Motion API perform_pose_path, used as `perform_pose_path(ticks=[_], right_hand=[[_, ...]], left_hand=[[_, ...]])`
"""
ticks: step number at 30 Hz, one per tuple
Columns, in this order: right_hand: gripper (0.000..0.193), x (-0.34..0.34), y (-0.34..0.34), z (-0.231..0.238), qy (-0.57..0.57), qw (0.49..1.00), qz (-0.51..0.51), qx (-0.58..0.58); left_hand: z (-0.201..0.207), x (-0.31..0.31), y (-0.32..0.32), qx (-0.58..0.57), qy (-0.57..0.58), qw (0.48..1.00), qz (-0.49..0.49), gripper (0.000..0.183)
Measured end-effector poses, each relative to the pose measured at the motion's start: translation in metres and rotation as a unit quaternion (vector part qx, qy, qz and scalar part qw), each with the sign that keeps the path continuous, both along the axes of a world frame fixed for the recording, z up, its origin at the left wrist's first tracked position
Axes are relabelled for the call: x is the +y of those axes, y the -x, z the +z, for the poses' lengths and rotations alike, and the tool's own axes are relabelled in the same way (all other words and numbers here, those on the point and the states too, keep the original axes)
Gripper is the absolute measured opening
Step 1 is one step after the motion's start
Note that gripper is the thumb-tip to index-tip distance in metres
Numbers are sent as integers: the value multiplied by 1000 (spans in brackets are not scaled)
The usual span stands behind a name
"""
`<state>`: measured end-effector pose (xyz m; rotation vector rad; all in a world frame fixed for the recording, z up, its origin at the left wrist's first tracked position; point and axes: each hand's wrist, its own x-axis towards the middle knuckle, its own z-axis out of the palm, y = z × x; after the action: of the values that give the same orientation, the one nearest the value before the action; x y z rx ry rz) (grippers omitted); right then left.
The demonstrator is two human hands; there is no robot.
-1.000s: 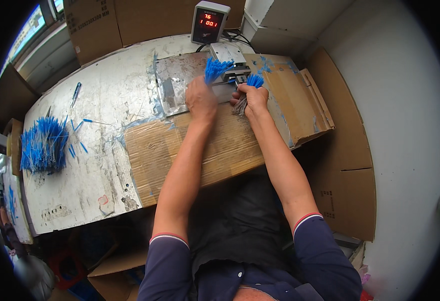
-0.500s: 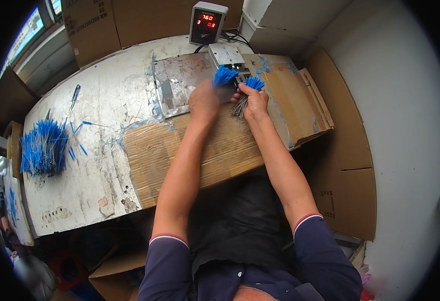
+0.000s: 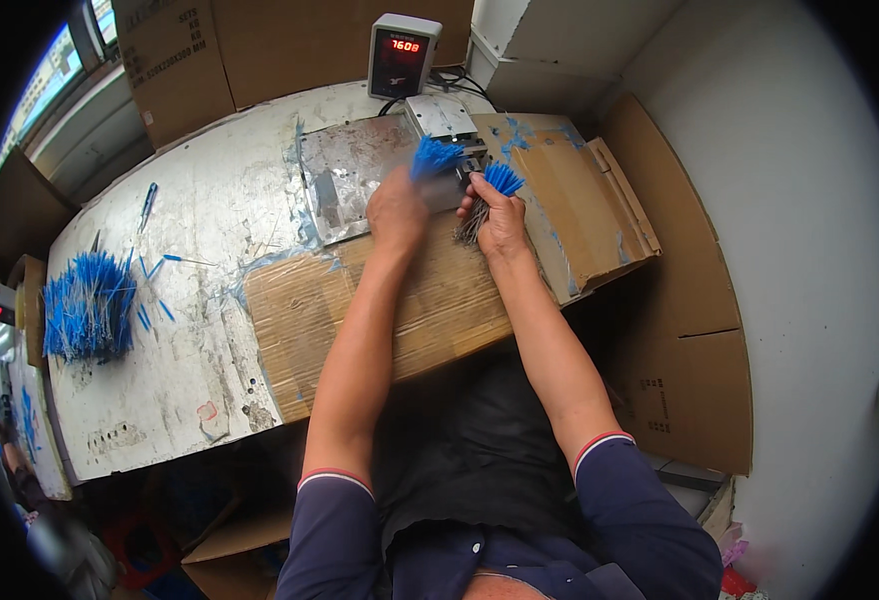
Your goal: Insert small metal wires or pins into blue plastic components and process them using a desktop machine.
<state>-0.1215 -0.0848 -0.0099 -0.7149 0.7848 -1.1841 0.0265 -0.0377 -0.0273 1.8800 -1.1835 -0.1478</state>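
Note:
My left hand (image 3: 397, 212) is closed around a bundle of blue-tipped wires (image 3: 436, 156), its blue ends fanning out beyond the fingers; the hand is slightly blurred. Close by on the right, my right hand (image 3: 500, 222) grips a second bundle, with blue ends (image 3: 503, 180) above the fingers and thin grey wires (image 3: 472, 224) trailing below. Both hands are just in front of a small metal machine (image 3: 443, 117), whose front part is partly hidden by the bundles. A metal plate (image 3: 349, 165) lies beside my left hand.
A counter box with a red lit display (image 3: 402, 55) stands behind the machine. A big pile of blue-tipped wires (image 3: 89, 305) sits at the table's left, with loose pieces and a pen (image 3: 148, 205) near it. Cardboard (image 3: 379, 320) covers the front edge; a taped carton (image 3: 584, 200) stands right.
The whole view has shifted slightly. Both hands stay at the machine holding their bundles, with the left bundle tilted a little more to the right. The counter's red display has changed.

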Motion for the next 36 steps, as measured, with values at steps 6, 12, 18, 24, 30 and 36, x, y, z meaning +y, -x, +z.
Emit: perform_pose_path(ticks=[6,12,18,24,30,36], right_hand=[[16,6,4,-3,43,997,-6,-60],[17,7,10,-3,66,996,13,-54],[14,-3,23,0,12,996,85,-32],[14,0,21,2,5,994,99,-45],[14,-6,24,-1,17,995,88,-43],[10,4,22,1,54,990,110,-65]], left_hand=[[-2,14,-21,37,54,984,-168,19],[25,27,-23,134,-83,957,-243,16],[26,33,-39,280,-128,890,-337,16],[23,34,-40,311,-134,880,-333,17],[38,32,-34,344,-164,851,-360,18],[31,34,-17,349,-140,863,-338,20]])
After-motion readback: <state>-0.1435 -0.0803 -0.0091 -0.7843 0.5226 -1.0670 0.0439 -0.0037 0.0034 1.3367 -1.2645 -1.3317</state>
